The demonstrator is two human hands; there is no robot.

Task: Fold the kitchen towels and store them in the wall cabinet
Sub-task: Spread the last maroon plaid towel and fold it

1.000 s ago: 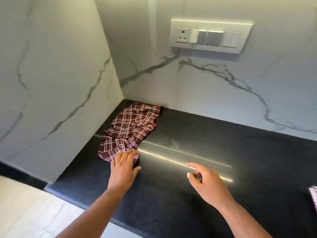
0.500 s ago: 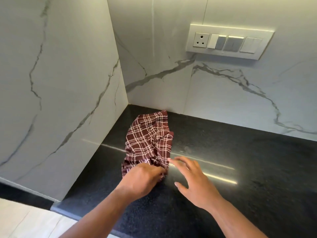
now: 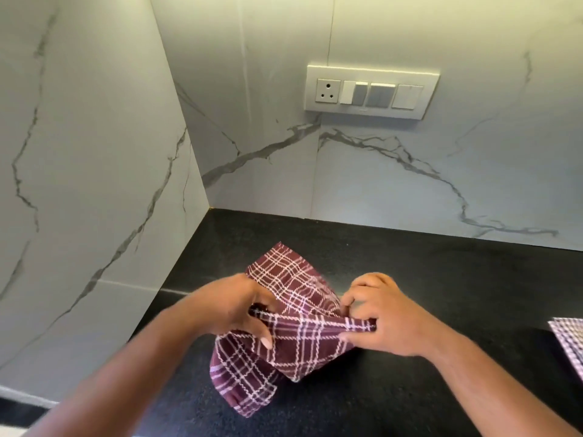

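Note:
A maroon kitchen towel (image 3: 293, 342) with a white check pattern is bunched and lifted off the black countertop (image 3: 441, 279) between both hands. My left hand (image 3: 233, 307) grips its left side, fingers curled round a fold. My right hand (image 3: 385, 316) pinches the towel's upper edge at the right, thumb and fingers closed on the cloth. The edge is stretched between the two hands and the rest hangs down below them. The wall cabinet is not in view.
A second checked towel (image 3: 571, 345), paler, lies at the right edge of the countertop. Marble-look walls meet in a corner behind the towel. A white socket and switch panel (image 3: 369, 91) is fixed on the back wall.
The towel has been pulled out of the corner toward me and lifted. My left hand went from resting on it to gripping it; my right hand reached over and took hold of its edge.

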